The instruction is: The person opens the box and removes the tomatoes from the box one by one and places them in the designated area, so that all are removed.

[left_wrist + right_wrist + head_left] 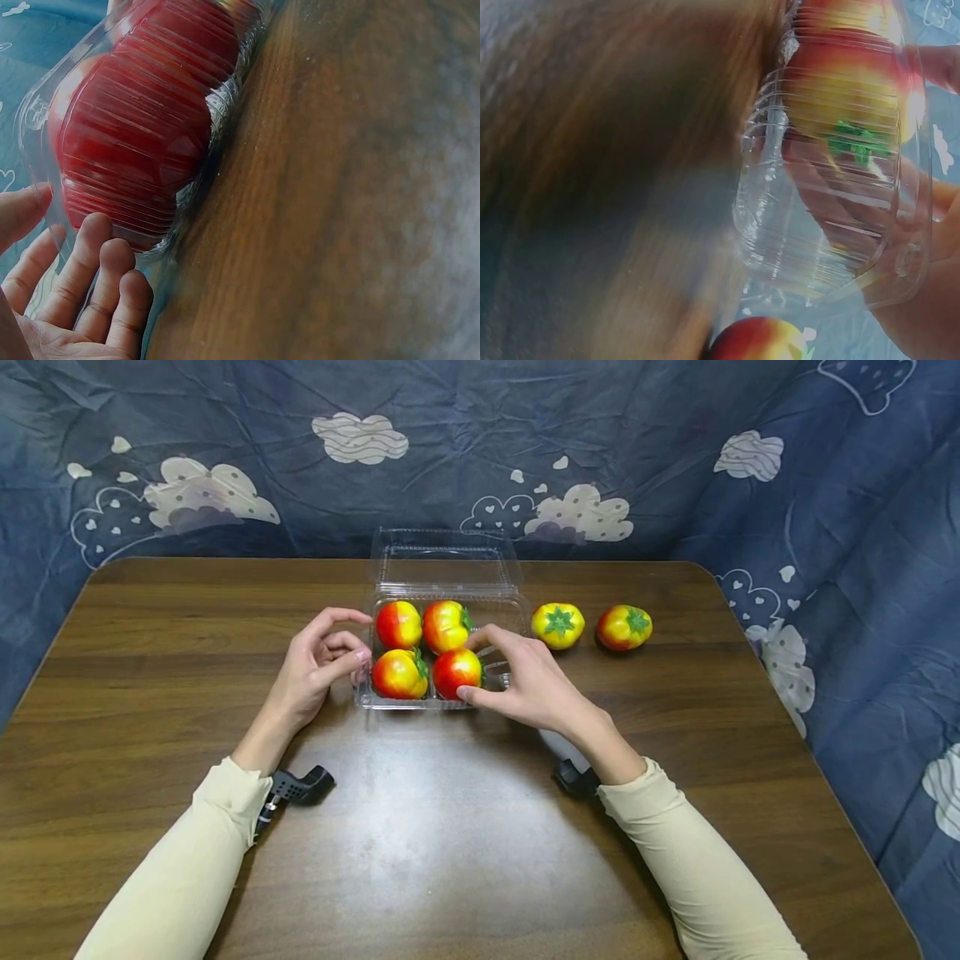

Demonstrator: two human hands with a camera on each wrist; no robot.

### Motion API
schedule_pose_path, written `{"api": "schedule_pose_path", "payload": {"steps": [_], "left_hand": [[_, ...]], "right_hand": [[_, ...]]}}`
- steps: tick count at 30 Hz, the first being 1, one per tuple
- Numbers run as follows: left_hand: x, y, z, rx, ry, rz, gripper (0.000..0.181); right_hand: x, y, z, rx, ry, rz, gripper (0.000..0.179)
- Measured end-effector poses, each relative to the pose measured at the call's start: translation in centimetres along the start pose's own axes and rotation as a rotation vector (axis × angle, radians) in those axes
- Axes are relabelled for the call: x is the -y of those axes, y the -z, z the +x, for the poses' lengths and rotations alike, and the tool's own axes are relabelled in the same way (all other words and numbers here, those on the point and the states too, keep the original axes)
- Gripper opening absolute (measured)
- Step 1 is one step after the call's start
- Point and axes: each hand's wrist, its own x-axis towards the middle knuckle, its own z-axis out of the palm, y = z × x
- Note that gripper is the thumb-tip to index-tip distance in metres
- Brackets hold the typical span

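A clear plastic clamshell container (417, 703) lies with its lid (447, 564) raised at the back. Several red-and-yellow fruits with green leafy caps sit in it, among them the back left fruit (398, 625) and the front left fruit (400, 674). My left hand (303, 668) holds the container's left edge, thumb at the rim and fingertips against the ribbed wall (135, 150). The right hand (528, 681) reaches in from the right. Its thumb and finger grip the front right fruit (456, 672), which also shows through the wall in the right wrist view.
Two more such fruits, a yellow one (557, 625) and a redder one (624, 627), lie on the wooden table (420, 860) right of the container. A blue cloud-patterned cloth (420, 410) hangs behind the table and along its right side.
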Motion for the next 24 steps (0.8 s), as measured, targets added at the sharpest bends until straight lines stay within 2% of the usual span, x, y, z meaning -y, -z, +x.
{"api": "schedule_pose_path", "payload": {"steps": [7, 16, 24], "left_hand": [[0.01, -0.06, 0.04, 0.002, 0.002, -0.011, 0.038], [-0.01, -0.09, 0.13, 0.003, -0.004, -0.011, 0.038], [0.03, 0.02, 0.07, 0.006, -0.008, 0.000, 0.038]], "right_hand": [[-0.12, -0.09, -0.09, -0.012, -0.013, -0.018, 0.047], [-0.29, -0.06, -0.14, -0.026, -0.028, 0.030, 0.049], [-0.14, -0.19, -0.12, -0.022, 0.000, -0.020, 0.060]]}}
